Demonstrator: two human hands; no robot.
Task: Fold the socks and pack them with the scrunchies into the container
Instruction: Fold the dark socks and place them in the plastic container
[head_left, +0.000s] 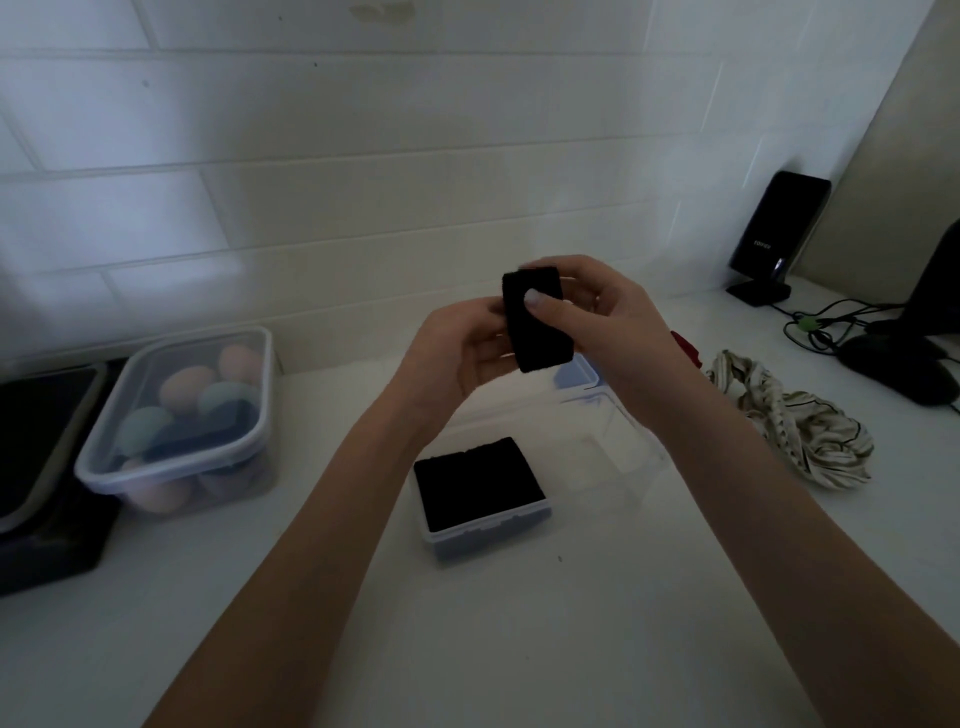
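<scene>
While both hands hold it above the container (613, 415), the folded black sock (537, 319) looks soft, light and apt to spring open. The right hand (608, 322) pinches it, thumb in front; the left hand (462, 348) has fingers curled on its edge. Best gripped across the fold. Another sock (480, 483) lies packed; a scrunchie (800, 426) waits on the worktop (519, 623).

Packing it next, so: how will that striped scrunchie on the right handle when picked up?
The striped scrunchie lies in a crumpled, gathered heap on the counter, so it is probably soft and floppy. Being fabric, it looks light, unlikely to roll, and should squash easily.
</scene>
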